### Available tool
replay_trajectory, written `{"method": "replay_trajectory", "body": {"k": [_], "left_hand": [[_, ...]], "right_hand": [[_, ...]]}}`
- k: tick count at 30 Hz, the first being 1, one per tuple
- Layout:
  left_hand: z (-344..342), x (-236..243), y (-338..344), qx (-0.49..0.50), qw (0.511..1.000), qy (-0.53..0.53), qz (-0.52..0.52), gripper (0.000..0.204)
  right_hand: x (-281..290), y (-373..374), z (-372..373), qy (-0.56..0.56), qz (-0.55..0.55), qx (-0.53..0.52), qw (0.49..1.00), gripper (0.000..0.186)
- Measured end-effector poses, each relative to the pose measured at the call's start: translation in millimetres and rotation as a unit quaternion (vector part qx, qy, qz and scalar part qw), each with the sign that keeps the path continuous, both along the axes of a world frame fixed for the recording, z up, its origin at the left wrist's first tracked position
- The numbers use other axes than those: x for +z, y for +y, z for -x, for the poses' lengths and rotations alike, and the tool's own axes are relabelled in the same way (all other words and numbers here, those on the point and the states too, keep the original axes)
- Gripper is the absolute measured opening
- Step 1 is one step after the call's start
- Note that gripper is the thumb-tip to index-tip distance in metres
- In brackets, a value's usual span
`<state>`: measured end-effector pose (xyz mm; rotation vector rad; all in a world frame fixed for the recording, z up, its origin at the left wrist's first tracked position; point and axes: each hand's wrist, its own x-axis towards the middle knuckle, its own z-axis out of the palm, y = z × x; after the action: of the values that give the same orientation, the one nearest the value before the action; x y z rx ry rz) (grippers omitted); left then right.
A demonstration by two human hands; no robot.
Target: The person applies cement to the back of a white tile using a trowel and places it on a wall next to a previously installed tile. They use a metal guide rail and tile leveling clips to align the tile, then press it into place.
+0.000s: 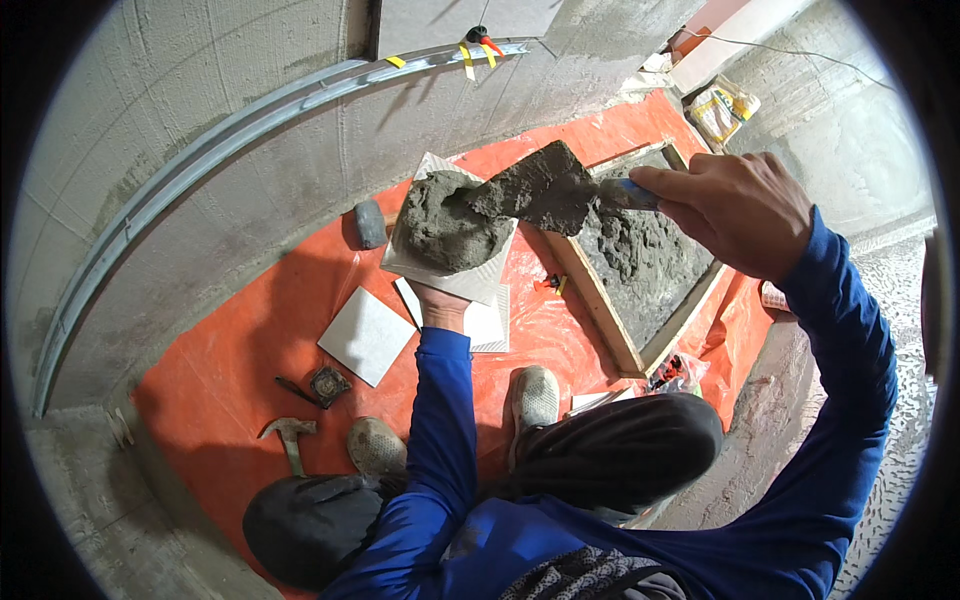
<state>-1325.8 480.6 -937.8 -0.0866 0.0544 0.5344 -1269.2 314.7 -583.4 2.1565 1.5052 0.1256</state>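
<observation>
Tile (462, 278), white and square, sits flat on my left hand (437, 303), held from beneath above the orange sheet (240, 370); I cannot tell how far those fingers curl. Open room is mostly to the left, along the rough grey wall (200, 110). The wooden tray (600, 300) on the right holds wet grey mortar. A lumpy mound (445, 222) of the same covers the tile. My right hand (740, 210) is closed round the handle of a trowel (545, 185), its loaded blade touching the mound. Spare tiles (366, 335) and a hammer (290, 435) lie below.
</observation>
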Motion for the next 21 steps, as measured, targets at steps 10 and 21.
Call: {"method": "replay_trajectory", "body": {"k": [10,21], "left_hand": [[-1.1,7.2,-5.3,-0.004,1.0,0.005,-0.004,0.076],[0.6,28.3,13.5,-0.012,0.982,-0.186,-0.007,0.065]], "right_hand": [[-16.6,13.3,0.3,-0.106,0.005,0.053,0.993,0.026],[-18.6,0.8,-17.7,0.271,-0.027,-0.121,0.955,0.034]]}}
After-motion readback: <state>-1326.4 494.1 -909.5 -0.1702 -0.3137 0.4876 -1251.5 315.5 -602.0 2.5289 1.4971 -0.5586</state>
